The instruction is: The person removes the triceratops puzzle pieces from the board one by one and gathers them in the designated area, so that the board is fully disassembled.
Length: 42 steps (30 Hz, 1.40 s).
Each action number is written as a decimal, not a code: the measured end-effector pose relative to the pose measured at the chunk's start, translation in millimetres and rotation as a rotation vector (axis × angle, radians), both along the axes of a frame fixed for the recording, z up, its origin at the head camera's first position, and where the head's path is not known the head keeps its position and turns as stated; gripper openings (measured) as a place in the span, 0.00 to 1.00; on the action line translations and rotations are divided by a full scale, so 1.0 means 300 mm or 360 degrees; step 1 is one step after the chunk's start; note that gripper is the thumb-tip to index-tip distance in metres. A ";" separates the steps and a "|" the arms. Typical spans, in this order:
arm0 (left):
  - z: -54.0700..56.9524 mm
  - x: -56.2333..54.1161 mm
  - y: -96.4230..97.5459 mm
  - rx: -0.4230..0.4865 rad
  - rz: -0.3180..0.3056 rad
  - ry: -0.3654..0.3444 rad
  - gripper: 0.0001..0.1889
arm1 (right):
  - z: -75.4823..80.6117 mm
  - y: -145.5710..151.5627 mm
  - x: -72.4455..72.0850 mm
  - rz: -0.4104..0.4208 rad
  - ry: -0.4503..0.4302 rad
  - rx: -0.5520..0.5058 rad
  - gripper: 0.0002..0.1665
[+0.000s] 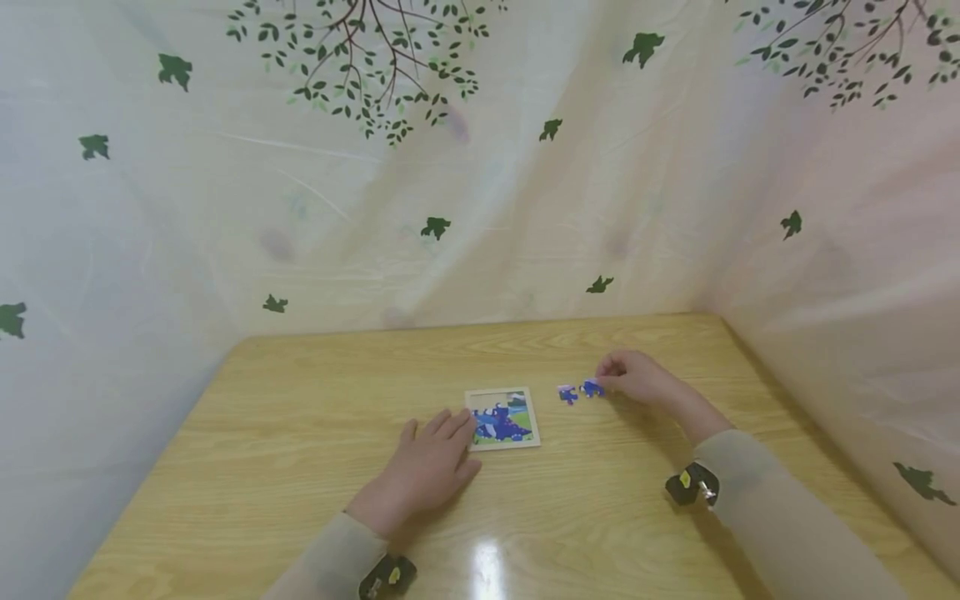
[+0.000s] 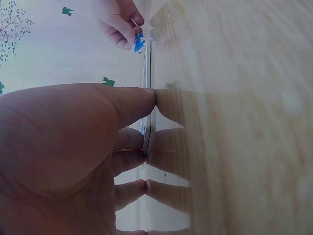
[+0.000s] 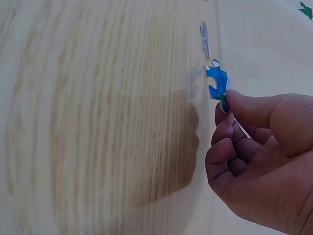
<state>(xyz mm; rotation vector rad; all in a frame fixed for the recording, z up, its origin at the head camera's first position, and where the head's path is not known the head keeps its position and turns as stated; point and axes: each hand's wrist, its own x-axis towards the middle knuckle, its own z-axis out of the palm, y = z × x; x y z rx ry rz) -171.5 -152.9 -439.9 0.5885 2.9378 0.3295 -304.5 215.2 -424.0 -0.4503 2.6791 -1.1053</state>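
Note:
A small framed jigsaw puzzle (image 1: 501, 423) with a blue dinosaur picture lies on the table; bare backing shows in its upper left. My left hand (image 1: 429, 467) is spread flat, fingertips at the frame's left edge and on the tabletop. To the right of the frame, my right hand (image 1: 637, 377) pinches a blue puzzle piece (image 3: 218, 83) between thumb and index finger, tilted up from the wood in the right wrist view. Another loose puzzle piece (image 1: 567, 394) lies flat between the frame and the held piece.
The wooden table (image 1: 315, 392) meets a pale curtain (image 1: 480, 275) printed with leaves and branches at its back edge. The curtain also runs along the right side. Each wrist wears a small dark camera (image 1: 692, 485) on a band.

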 end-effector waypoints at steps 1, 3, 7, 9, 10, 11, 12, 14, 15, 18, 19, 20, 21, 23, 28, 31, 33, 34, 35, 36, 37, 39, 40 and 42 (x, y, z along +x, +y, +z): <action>-0.001 0.000 0.000 -0.0001 0.0001 0.0002 0.35 | -0.003 -0.001 -0.001 -0.0003 -0.0007 -0.0005 0.06; -0.001 0.000 -0.001 -0.0003 0.0003 0.0006 0.35 | -0.007 -0.005 -0.005 -0.0006 -0.0001 0.0006 0.06; -0.004 0.000 -0.002 -0.0003 0.0010 0.0010 0.35 | -0.012 -0.015 -0.011 -0.0008 0.0025 0.0037 0.06; -0.005 0.001 -0.002 -0.0002 0.0012 0.0013 0.35 | -0.014 -0.017 -0.013 0.0001 0.0044 0.0055 0.05; -0.006 0.001 -0.003 -0.0001 0.0011 0.0014 0.35 | -0.015 -0.017 -0.013 0.0003 0.0050 0.0063 0.05; -0.006 0.001 -0.003 0.0000 0.0011 0.0013 0.35 | -0.015 -0.017 -0.014 0.0013 0.0060 0.0073 0.05; -0.007 0.001 -0.003 0.0003 0.0010 0.0015 0.35 | -0.016 -0.017 -0.014 0.0015 0.0065 0.0077 0.05; -0.007 0.002 -0.004 0.0007 0.0009 0.0014 0.35 | -0.016 -0.018 -0.012 0.0018 0.0072 0.0088 0.04; -0.007 0.003 -0.004 0.0008 0.0009 0.0013 0.35 | -0.016 -0.018 -0.011 0.0026 0.0079 0.0095 0.04; -0.007 0.003 -0.004 0.0010 0.0008 0.0012 0.35 | -0.019 -0.022 -0.011 0.0020 0.0083 0.0111 0.04; -0.007 0.004 -0.004 0.0009 0.0008 0.0012 0.35 | -0.020 -0.023 -0.011 0.0019 0.0087 0.0123 0.05; -0.008 0.003 -0.003 0.0007 0.0007 0.0015 0.35 | -0.023 -0.024 -0.012 0.0020 0.0092 0.0136 0.05; -0.009 0.003 -0.003 0.0006 0.0006 0.0018 0.35 | -0.026 -0.024 -0.013 0.0019 0.0092 0.0145 0.06; -0.010 0.002 -0.003 0.0005 0.0005 0.0018 0.35 | -0.033 -0.025 -0.016 0.0008 0.0095 0.0164 0.06; -0.008 0.003 -0.001 0.0000 0.0005 0.0016 0.35 | -0.046 -0.024 -0.025 0.0011 0.0115 0.0200 0.05; -0.010 0.002 -0.002 -0.0008 0.0005 0.0022 0.35 | -0.047 -0.025 -0.027 0.0019 0.0126 0.0206 0.04; -0.010 0.002 -0.002 -0.0009 0.0007 0.0023 0.35 | -0.046 -0.025 -0.027 0.0024 0.0135 0.0206 0.04; -0.009 0.001 -0.002 -0.0007 0.0008 0.0021 0.35 | -0.046 -0.024 -0.028 0.0027 0.0134 0.0206 0.05; -0.009 0.001 -0.001 -0.0004 0.0009 0.0020 0.35 | -0.045 -0.024 -0.028 0.0022 0.0130 0.0205 0.04; -0.008 0.001 -0.001 -0.0001 0.0010 0.0018 0.35 | -0.044 -0.024 -0.028 0.0020 0.0125 0.0203 0.04; -0.008 0.001 -0.001 0.0002 0.0010 0.0017 0.35 | -0.044 -0.024 -0.028 0.0018 0.0120 0.0202 0.04; -0.007 0.001 -0.001 0.0001 0.0009 0.0018 0.35 | -0.046 -0.023 -0.030 0.0016 0.0111 0.0200 0.04; -0.007 0.000 -0.001 0.0000 0.0007 0.0020 0.35 | -0.048 -0.023 -0.032 0.0022 0.0114 0.0199 0.04; -0.008 -0.001 -0.002 -0.0006 0.0003 0.0023 0.35 | -0.051 -0.022 -0.036 0.0021 0.0118 0.0202 0.04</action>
